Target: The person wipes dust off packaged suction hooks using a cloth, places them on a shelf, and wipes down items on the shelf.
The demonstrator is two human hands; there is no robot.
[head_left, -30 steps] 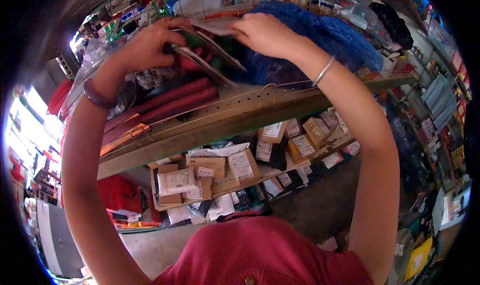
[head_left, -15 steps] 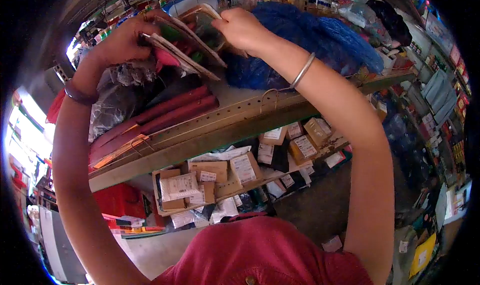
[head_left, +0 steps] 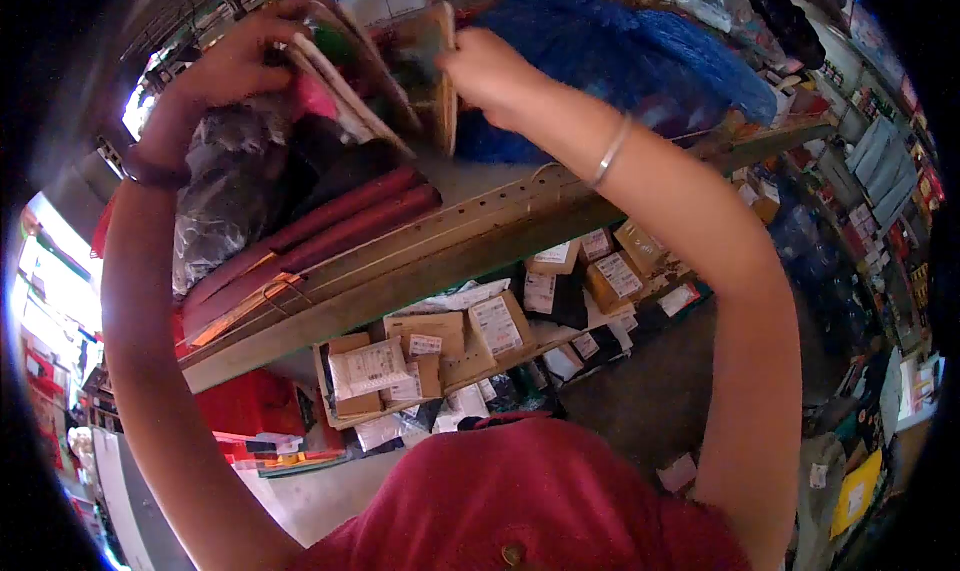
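My left hand (head_left: 235, 66), at the upper left, is closed around the edges of thin flat pale-edged panels (head_left: 345, 96); pink and green show beside them, and what they are I cannot make out. My right hand (head_left: 490, 76) pinches another flat pale-edged panel (head_left: 447, 91), which stands nearly upright and apart from the left ones. Under my left hand lies a grey plastic bag (head_left: 235, 191), with long dark red flat pieces (head_left: 330, 226) in front of it. A blue plastic sheet or bag (head_left: 600, 61) is just beyond my right hand.
A perforated metal shelf edge (head_left: 480, 216) runs across, with wire hooks on it. On the shelf below are labelled cardboard boxes (head_left: 497, 328) and a white parcel (head_left: 365, 371). A red box (head_left: 250, 406) is at lower left. Crowded shelves line the right.
My right hand's panel has swung more upright and away from the left-hand ones, widening the gap. My left hand has moved slightly up and left. The view has shifted a little.
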